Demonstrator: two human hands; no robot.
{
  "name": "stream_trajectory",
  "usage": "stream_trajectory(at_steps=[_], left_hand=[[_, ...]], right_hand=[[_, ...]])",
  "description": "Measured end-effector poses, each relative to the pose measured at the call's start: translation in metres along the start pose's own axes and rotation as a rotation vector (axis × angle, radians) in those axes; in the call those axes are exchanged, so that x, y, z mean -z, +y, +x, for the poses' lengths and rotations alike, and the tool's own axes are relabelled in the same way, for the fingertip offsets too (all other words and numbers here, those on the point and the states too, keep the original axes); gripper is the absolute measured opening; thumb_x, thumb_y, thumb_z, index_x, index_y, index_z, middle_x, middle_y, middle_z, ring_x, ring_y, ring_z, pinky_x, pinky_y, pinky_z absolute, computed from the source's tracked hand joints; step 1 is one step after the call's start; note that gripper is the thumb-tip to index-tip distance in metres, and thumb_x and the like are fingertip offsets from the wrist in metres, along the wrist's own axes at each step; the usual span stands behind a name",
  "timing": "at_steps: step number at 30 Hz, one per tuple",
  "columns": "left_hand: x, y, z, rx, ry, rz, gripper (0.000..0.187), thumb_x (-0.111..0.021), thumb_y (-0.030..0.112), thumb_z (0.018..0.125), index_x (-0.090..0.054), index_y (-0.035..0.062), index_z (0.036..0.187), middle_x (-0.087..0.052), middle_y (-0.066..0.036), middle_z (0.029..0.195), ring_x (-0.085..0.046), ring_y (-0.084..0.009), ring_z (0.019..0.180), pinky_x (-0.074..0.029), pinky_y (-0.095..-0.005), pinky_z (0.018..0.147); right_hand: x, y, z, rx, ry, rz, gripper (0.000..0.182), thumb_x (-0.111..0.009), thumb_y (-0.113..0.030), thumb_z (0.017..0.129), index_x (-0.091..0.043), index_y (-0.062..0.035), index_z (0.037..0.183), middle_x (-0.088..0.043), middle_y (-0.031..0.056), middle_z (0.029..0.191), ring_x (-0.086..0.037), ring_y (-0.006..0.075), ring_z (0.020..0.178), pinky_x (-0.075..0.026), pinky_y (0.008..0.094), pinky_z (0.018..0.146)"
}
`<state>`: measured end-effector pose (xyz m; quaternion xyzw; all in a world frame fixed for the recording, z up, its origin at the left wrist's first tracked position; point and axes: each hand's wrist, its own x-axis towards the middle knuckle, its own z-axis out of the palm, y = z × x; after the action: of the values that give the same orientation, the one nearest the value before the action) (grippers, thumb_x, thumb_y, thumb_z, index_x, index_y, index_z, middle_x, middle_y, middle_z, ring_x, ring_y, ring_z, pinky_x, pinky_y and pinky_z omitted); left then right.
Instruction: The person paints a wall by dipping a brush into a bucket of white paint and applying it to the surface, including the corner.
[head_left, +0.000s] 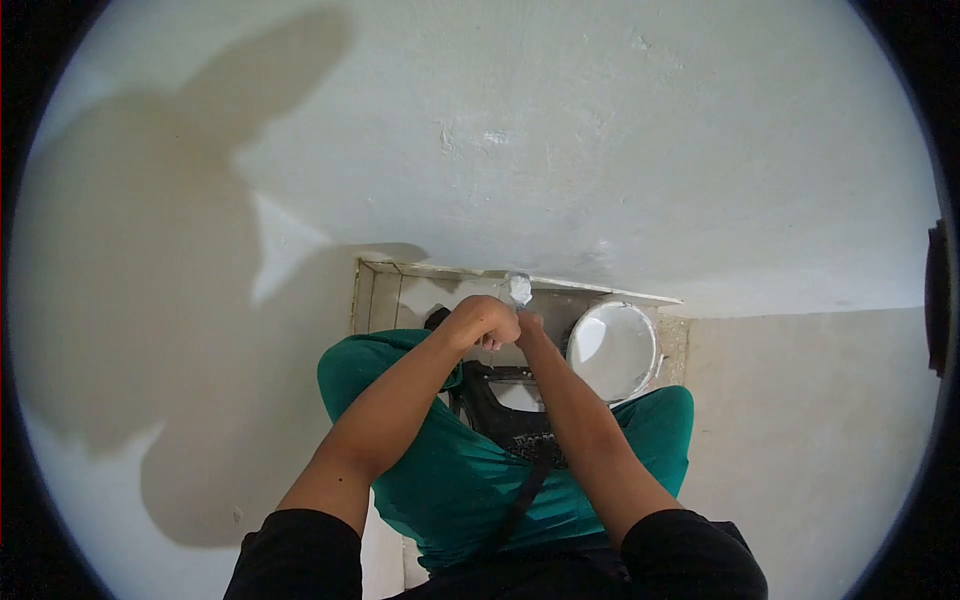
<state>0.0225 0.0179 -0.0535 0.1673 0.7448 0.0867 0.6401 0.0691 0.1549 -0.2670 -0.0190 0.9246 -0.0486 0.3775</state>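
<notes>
"state of the fingers?"
"right hand (532,324): fingers closed, by my judgement, on the white-coated tool (519,290). left hand (484,317): fingers curled beside the right; whether they grip anything, i cannot tell."
"tool's position?"
"just above my knuckles, coated end towards the wall (560,150), near the floor's wall-side edge. i judge the hands are paired to steady it."
"bucket (632,345)?"
"upright on the floor (420,298), by that same edge, right of my hands; presumably put there for short reach, mouth uncovered."
"stool (500,415)?"
"black, between my knees, low enough, i judge, for work at the wall's foot."
"count?"
"hands, two; tool, one; bucket, one; stool, one."
</notes>
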Motion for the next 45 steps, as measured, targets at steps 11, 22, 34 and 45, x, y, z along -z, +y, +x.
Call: stream_trajectory(at_steps=[11,22,34,45], left_hand=[[-0.011,-0.008,0.042,-0.055,-0.064,-0.007,0.029,-0.039,0.017,0.078,-0.065,0.0045,0.076,-0.064,-0.010,0.072,-0.057,-0.0215,0.063,-0.046,-0.0386,0.061],[-0.006,-0.003,0.026,-0.055,-0.083,0.041,0.031,-0.039,0.016,0.077,-0.065,0.0027,0.088,-0.063,-0.011,0.079,-0.055,-0.0216,0.066,-0.046,-0.0388,0.061],[-0.003,-0.001,0.034,-0.067,-0.105,0.057,0.030,-0.041,0.016,0.075,-0.066,0.0039,0.088,-0.063,-0.010,0.079,-0.055,-0.0224,0.065,-0.045,-0.0389,0.059],[-0.009,-0.007,0.050,-0.049,-0.129,-0.010,0.025,-0.040,0.013,0.075,-0.064,0.0058,0.072,-0.049,-0.005,0.057,-0.041,-0.0181,0.048,-0.034,-0.0375,0.048]], right_hand=[[0.049,-0.032,-0.111,-0.339,0.450,1.365,0.028,-0.049,-0.021,0.086,-0.068,0.0006,0.086,-0.065,0.0115,0.073,-0.063,0.0224,0.075,-0.047,0.0349,0.067],[-0.091,0.046,0.000,-0.834,0.317,1.258,0.015,-0.057,-0.015,0.080,-0.064,-0.0026,0.085,-0.066,0.0119,0.083,-0.066,0.0212,0.080,-0.051,0.0350,0.068],[0.034,0.018,-0.079,-0.420,0.418,1.509,0.023,-0.046,-0.014,0.089,-0.059,0.0007,0.078,-0.054,0.0053,0.066,-0.049,0.0141,0.056,-0.039,0.0277,0.052],[-0.040,0.016,-0.050,-0.437,0.162,1.103,0.028,-0.055,-0.026,0.084,-0.066,-0.0018,0.093,-0.067,0.0184,0.090,-0.065,0.0316,0.084,-0.048,0.0375,0.067]])
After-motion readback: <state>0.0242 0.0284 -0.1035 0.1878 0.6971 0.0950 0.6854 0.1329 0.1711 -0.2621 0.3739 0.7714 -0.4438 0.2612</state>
